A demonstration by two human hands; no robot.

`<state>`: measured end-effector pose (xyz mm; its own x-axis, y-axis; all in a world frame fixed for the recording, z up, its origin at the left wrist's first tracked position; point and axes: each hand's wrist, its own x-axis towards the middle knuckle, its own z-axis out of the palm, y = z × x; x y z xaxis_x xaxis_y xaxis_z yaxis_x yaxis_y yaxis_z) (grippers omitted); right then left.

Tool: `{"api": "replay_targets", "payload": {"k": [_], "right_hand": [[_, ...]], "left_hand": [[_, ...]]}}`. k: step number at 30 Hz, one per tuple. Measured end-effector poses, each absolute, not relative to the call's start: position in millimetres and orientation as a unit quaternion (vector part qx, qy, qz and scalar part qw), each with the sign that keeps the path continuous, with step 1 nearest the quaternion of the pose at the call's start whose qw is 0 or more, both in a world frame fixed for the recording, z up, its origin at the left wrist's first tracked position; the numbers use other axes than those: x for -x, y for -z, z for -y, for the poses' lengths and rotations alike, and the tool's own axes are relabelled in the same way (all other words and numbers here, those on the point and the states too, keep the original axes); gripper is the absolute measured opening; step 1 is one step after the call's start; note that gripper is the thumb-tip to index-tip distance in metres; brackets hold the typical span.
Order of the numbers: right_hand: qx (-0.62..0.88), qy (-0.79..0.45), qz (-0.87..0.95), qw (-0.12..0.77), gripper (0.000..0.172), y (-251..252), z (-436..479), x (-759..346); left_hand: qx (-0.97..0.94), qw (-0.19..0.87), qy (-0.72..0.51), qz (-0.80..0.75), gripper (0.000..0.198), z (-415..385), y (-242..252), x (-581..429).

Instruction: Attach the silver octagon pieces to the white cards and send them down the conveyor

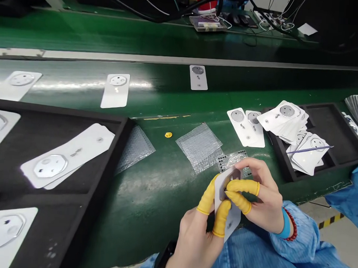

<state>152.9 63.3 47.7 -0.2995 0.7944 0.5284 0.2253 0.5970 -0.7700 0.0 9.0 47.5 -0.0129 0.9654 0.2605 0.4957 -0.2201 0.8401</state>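
A white panel [232, 225] with rounded corners and a grey disc-like metal part is held upright and tilted near my lap. My left hand [197, 235], wearing yellow finger cots, is closed around its left edge. With two yellow-covered fingertips pinched together, my right hand [264, 198] works at the metal part; whatever lies between those tips is too small to make out. Another right finger rests on the panel's top edge. Just beyond the hands lie a clear sheet with black dots [238, 156] and a bubble-wrap bag [199, 143].
At left, a black tray [104, 178] holds several similar panels. Another black tray [341, 130] at right carries piled panels and a thin purple stick [310, 149]. Spaced panels lie along the green belt [157, 81]. A yellow piece [168, 135] sits mid-surface. A blue sleeve [350, 195] shows at far right.
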Motion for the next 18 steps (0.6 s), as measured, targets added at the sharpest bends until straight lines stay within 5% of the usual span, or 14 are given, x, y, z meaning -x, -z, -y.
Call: {"api": "replay_targets", "payload": {"k": [6, 10, 14, 18], "right_hand": [[0.397, -0.303, 0.728, 0.470, 0.019, -50, -61, -154], [0.411, -0.388, 0.668, 0.484, 0.043, -55, -65, -158], [0.353, -0.573, 0.627, 0.392, 0.049, -64, -72, -163], [0.380, -0.572, 0.614, 0.390, 0.046, -59, -76, -162]], "left_hand": [[-0.692, 0.209, -0.446, -0.528, 0.034, -12, -50, -2], [-0.701, 0.191, -0.454, -0.515, 0.044, -10, -47, -3], [-0.704, 0.199, -0.463, -0.500, 0.029, -7, -47, -3], [-0.668, 0.259, -0.454, -0.530, 0.011, -12, -43, -1]]}}
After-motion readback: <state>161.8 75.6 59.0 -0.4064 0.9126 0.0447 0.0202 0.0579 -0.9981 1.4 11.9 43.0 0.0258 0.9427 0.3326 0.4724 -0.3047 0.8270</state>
